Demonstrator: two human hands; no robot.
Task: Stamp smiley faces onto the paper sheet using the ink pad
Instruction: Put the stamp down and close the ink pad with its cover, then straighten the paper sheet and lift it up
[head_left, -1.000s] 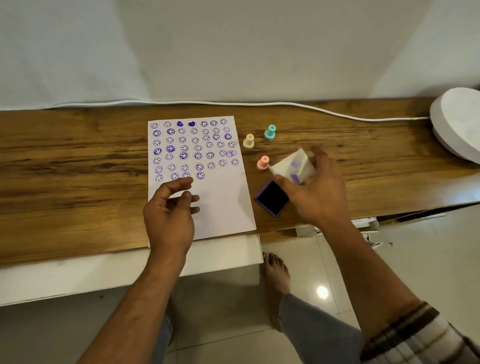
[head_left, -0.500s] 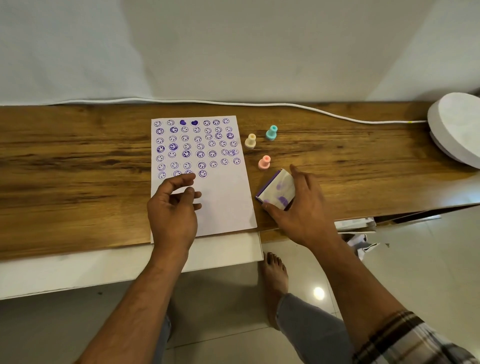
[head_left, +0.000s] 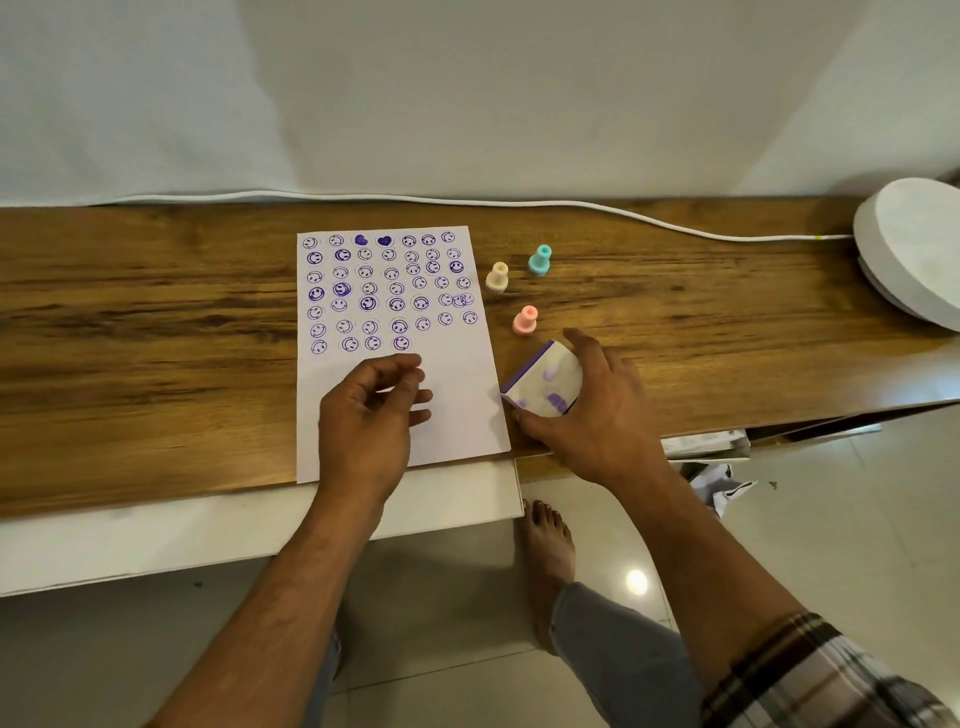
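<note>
Since the right hand (head_left: 587, 415) is clamped on the closed ink pad (head_left: 543, 380) right beside the paper sheet (head_left: 457, 415), the stamps sit just past it; left hand (head_left: 369, 415) rests loosely curled, empty, on the sheet.

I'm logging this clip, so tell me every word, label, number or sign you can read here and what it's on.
No readable words, brands or numbers anywhere.
The paper sheet carries only purple stamped smiley faces and two hearts, no letters.
The ink pad lid under the right hand shows only purple smudges.
The three stamps show no markings.
</note>
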